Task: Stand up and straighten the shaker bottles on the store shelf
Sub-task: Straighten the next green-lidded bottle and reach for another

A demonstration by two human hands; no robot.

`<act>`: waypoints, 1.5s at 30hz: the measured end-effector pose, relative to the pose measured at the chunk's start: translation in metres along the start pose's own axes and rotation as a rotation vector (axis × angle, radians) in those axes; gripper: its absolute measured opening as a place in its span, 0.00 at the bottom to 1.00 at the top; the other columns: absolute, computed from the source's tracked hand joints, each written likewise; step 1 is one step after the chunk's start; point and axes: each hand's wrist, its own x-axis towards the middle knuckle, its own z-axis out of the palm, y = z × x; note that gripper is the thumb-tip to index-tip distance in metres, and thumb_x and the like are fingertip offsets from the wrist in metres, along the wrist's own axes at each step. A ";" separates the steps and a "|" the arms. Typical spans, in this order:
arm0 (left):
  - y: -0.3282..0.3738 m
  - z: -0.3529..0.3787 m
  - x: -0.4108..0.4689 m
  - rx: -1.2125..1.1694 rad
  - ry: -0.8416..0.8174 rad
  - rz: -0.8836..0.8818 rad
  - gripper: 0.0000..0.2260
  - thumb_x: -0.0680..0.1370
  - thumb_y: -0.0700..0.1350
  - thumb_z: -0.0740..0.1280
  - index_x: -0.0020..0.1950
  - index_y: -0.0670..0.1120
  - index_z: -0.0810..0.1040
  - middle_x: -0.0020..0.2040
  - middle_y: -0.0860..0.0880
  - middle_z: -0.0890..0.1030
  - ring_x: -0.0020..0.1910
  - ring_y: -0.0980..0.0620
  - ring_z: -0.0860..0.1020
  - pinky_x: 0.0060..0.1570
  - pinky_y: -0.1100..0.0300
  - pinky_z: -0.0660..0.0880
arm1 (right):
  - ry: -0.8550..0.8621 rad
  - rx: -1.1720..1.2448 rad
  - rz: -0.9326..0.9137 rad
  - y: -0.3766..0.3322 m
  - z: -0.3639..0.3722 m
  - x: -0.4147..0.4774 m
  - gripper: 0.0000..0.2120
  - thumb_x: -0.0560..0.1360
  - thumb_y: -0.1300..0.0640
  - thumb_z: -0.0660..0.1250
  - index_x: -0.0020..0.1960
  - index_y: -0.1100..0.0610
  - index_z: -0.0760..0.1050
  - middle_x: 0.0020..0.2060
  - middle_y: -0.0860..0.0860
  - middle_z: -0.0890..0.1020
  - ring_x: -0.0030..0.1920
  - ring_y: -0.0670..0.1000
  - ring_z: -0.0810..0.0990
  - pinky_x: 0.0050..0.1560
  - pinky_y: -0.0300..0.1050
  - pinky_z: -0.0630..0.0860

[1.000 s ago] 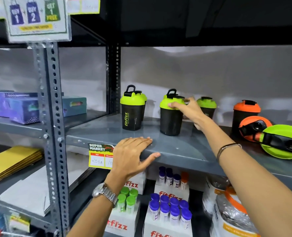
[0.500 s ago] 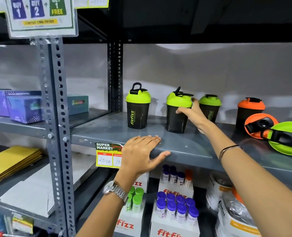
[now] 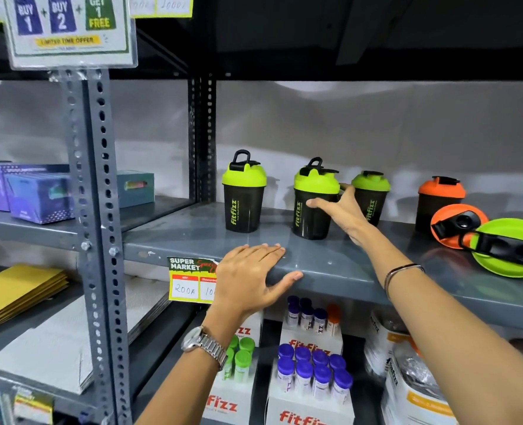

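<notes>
From the head view, the right hand (image 3: 344, 210) is cupping the middle green-lidded shaker bottle (image 3: 310, 204), its grip grasping the dark body as the bottle is standing upright on the grey shelf (image 3: 330, 262). The left hand (image 3: 251, 277) is lying flat on the shelf's front edge, grip released. Two more green-lidded bottles are standing either side; an orange one (image 3: 438, 200) is standing further right, with two others lying toppled.
</notes>
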 end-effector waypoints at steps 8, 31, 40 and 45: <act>0.001 -0.001 0.000 -0.005 -0.011 -0.022 0.27 0.77 0.65 0.53 0.50 0.48 0.84 0.49 0.52 0.84 0.50 0.54 0.81 0.53 0.57 0.73 | -0.028 0.043 0.014 0.004 0.002 -0.002 0.38 0.67 0.57 0.75 0.68 0.62 0.57 0.55 0.50 0.71 0.55 0.47 0.71 0.53 0.40 0.66; 0.002 -0.001 0.000 -0.028 -0.020 -0.039 0.26 0.76 0.65 0.55 0.49 0.48 0.84 0.49 0.52 0.84 0.50 0.54 0.82 0.53 0.57 0.74 | -0.039 -0.019 0.037 0.008 0.002 0.001 0.36 0.65 0.54 0.75 0.66 0.59 0.60 0.54 0.51 0.75 0.58 0.53 0.75 0.59 0.48 0.73; 0.020 -0.006 0.012 -0.060 -0.045 -0.079 0.25 0.73 0.65 0.59 0.55 0.49 0.83 0.54 0.52 0.83 0.56 0.54 0.79 0.54 0.55 0.74 | -0.024 -0.210 -0.060 0.005 -0.028 -0.011 0.51 0.64 0.47 0.76 0.75 0.58 0.50 0.74 0.56 0.62 0.73 0.56 0.62 0.71 0.52 0.61; 0.082 0.008 0.040 -0.152 -0.080 -0.033 0.25 0.73 0.65 0.59 0.57 0.51 0.81 0.56 0.52 0.82 0.58 0.55 0.77 0.56 0.57 0.72 | 0.113 -0.728 -0.296 0.003 -0.075 -0.031 0.43 0.64 0.40 0.72 0.73 0.53 0.60 0.71 0.54 0.68 0.71 0.58 0.65 0.67 0.53 0.62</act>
